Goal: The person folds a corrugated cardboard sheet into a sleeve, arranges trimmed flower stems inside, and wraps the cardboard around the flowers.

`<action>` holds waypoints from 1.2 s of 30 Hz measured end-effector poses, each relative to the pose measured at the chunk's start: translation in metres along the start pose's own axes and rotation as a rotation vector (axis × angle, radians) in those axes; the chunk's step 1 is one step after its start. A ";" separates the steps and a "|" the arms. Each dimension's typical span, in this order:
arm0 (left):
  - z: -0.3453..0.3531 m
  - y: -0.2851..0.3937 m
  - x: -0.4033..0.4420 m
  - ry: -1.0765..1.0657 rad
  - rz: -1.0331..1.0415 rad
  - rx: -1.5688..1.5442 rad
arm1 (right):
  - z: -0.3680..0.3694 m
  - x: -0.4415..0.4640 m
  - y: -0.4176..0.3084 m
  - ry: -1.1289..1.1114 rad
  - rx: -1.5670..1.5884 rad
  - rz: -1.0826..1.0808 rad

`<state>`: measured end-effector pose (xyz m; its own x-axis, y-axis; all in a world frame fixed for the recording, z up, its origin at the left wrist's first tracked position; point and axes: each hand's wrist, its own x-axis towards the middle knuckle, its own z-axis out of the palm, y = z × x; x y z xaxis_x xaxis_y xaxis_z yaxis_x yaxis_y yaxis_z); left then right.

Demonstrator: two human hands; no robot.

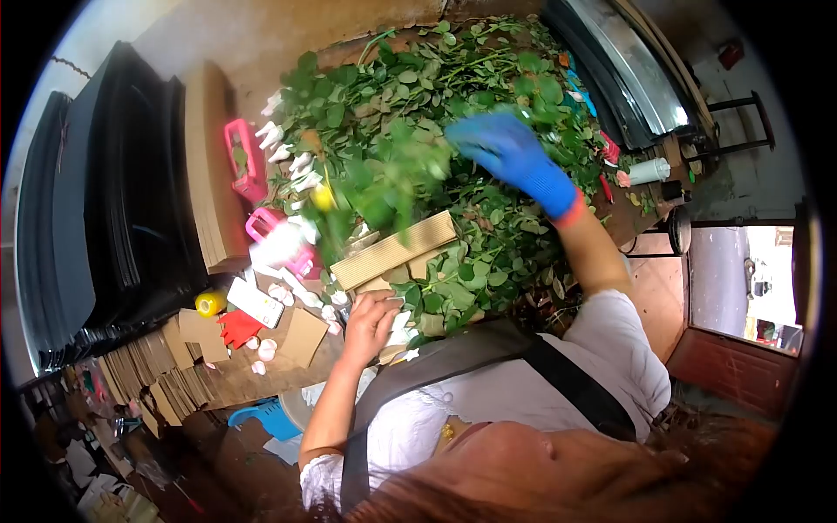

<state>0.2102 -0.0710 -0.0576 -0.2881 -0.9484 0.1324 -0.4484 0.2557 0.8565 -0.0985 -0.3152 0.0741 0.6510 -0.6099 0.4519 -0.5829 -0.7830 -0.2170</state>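
Note:
My right hand (506,148), in a blue glove with a red cuff, is raised over a heap of leafy stems (392,96). It is blurred by motion and closed around a leafy rose stem (392,179), whose leaves smear to the left. A blurred white flower head (283,244) shows at the far left of that smear. My bare left hand (370,327) lies low by the near edge of the heap, fingers loosely bent and a little apart. Just above it is a strip of corrugated cardboard (397,250), slanted across leaves. Nothing can be seen held in the left hand.
White-wrapped flower heads (301,166) line the heap's left side. Pink plastic holders (246,161), yellow tape (209,303), a red glove (238,329) and cardboard pieces (305,338) lie leftward. Black sheets (131,192) stand at left. A white roll (649,171) lies at right.

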 end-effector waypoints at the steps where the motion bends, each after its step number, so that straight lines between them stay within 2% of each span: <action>1: 0.007 -0.018 -0.009 -0.026 0.007 0.001 | -0.016 -0.016 -0.014 -0.054 0.068 -0.023; 2: 0.017 -0.041 -0.020 -0.055 0.015 0.002 | -0.030 -0.034 -0.030 -0.137 0.115 0.000; 3: 0.023 -0.059 -0.025 -0.041 -0.197 -0.308 | -0.037 -0.047 -0.043 -0.183 0.154 -0.116; 5: 0.027 -0.056 -0.021 0.019 -0.348 -0.450 | -0.029 -0.091 -0.057 -0.343 -0.017 -0.002; 6: 0.022 -0.040 -0.016 0.061 -0.282 -0.283 | -0.019 -0.114 -0.060 -0.422 -0.102 0.058; 7: 0.015 -0.033 -0.019 0.012 -0.322 -0.343 | -0.009 -0.134 -0.060 -0.381 -0.155 0.130; 8: 0.012 -0.019 -0.010 0.110 -0.121 -0.100 | 0.002 -0.154 -0.061 -0.342 -0.208 0.204; 10: 0.011 -0.006 -0.008 0.137 -0.223 -0.288 | 0.013 -0.174 -0.066 -0.312 -0.276 0.321; 12: 0.005 -0.006 -0.005 0.058 -0.131 -0.093 | 0.022 -0.175 -0.078 -0.329 -0.295 0.407; 13: 0.002 -0.005 -0.004 0.020 -0.084 0.004 | 0.025 -0.174 -0.084 -0.254 -0.297 0.372; 17: 0.006 0.002 -0.001 0.047 -0.105 0.028 | 0.050 -0.212 -0.047 -0.278 0.278 0.438; 20: 0.002 0.008 0.001 0.029 -0.160 -0.065 | -0.008 -0.145 -0.024 -0.707 0.611 0.804; 21: 0.005 0.004 -0.002 0.033 -0.210 -0.107 | -0.007 -0.128 -0.012 -0.560 0.432 0.546; 23: 0.008 0.000 -0.007 0.052 -0.251 -0.131 | -0.005 -0.073 -0.006 -0.405 0.129 0.503; 25: 0.008 0.001 -0.006 0.049 -0.293 -0.152 | 0.035 -0.025 0.016 -0.158 -0.017 0.291; 27: 0.009 0.000 -0.005 0.039 -0.284 -0.160 | 0.098 0.017 0.058 -0.190 -0.009 0.167; 29: 0.012 -0.007 -0.009 0.031 -0.304 -0.164 | 0.161 0.052 0.086 -0.281 -0.386 0.227; 30: 0.013 -0.006 -0.009 0.042 -0.287 -0.142 | 0.178 0.074 0.091 -0.444 -0.533 0.317; 32: 0.012 -0.005 -0.008 0.046 -0.285 -0.136 | 0.229 0.079 0.122 -0.324 -0.701 0.290; 35: 0.011 -0.001 -0.007 0.061 -0.294 -0.140 | 0.245 0.086 0.112 -0.376 -0.546 0.440; 36: 0.012 -0.001 -0.007 0.071 -0.301 -0.150 | 0.241 0.080 0.104 -0.477 -0.511 0.403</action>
<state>0.2029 -0.0620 -0.0654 -0.1001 -0.9892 -0.1075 -0.3733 -0.0628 0.9256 0.0098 -0.4753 -0.1205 0.4136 -0.9103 -0.0200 -0.8923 -0.4096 0.1899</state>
